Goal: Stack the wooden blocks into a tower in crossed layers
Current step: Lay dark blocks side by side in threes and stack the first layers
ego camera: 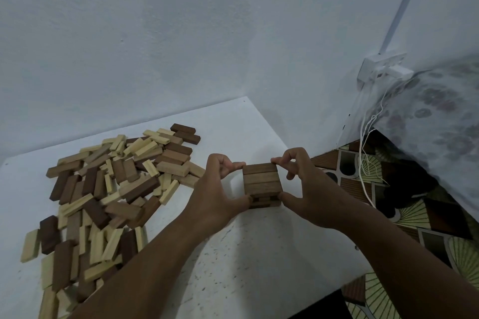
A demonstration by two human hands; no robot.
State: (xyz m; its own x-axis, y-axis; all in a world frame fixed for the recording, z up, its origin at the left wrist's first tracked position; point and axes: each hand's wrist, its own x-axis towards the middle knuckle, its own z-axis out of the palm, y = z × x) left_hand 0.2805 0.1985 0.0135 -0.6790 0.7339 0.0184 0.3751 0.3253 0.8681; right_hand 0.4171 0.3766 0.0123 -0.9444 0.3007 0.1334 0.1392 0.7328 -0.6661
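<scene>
pale blue walls meet behind your white table [259, 254], where a short block tower [262, 185] stands near the right edge.
your left hand [220, 189] and right hand [302, 186] pinch its sides, each grip squaring the top layer; next, likely fetch blocks from the loose pile [108, 189] at left and lay them crosswise. no writing is readable.

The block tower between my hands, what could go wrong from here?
1. Both hands, left hand and right hand, pinch the short block tower at its corners; an uneven squeeze could skew the crossed layers.
2. The loose block pile lies close to the left forearm, which could scatter it.
</scene>
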